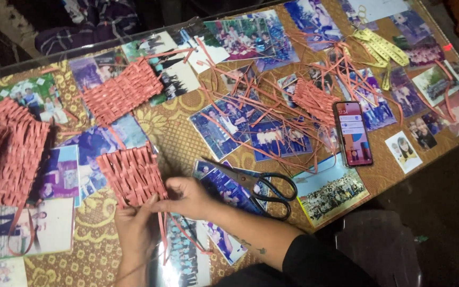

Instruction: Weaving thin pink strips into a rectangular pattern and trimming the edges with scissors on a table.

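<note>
Both hands are on the small red woven panel of flat plastic strips (pixel 133 175), low and left of centre on the table. The left hand (pixel 134 228) supports it from beneath, fingers curled onto its lower edge; the right hand (pixel 187 197) pinches its lower right corner between thumb and fingers, loose strip ends trailing down between the wrists.

The long table (pixel 176 139) wears a brown and gold patterned cloth under a clear glass sheet, with many colour photographs pressed flat beneath. Just right of the right hand lie black-handled steel scissors (pixel 261 186), blades parted. Further right a smartphone with a lit screen (pixel 353 133) lies face up. A tangle of loose red strips (pixel 272 101) spreads across the middle. 2 more woven red panels sit here: 1 at the upper left (pixel 120 91), a larger one at the left edge (pixel 9 151). Pale yellow strips (pixel 381 50) lie top right. Beyond the table the room is dark.
</note>
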